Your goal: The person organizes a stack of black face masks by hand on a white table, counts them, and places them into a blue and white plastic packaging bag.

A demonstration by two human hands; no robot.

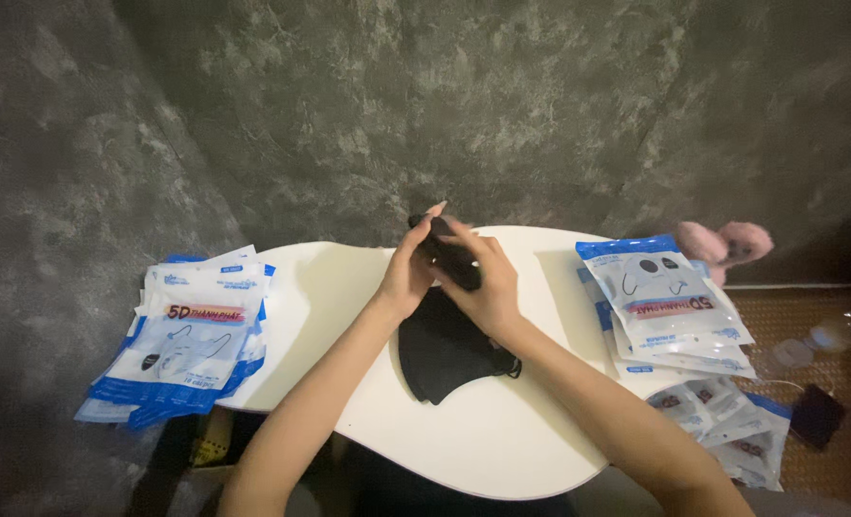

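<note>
Both hands' grip (449, 263) pinching one black mask (454, 258) just above black mask pile (445, 359).

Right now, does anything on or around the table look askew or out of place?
The left stack of blue-and-white packets hangs past the edge of the white table, fanned unevenly. A few packets lie off the right edge, lower down. Both hands hold a black mask over a pile of black masks.

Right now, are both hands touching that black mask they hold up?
Touching: the head view shows the left hand and right hand both wrapped around the black mask.
</note>
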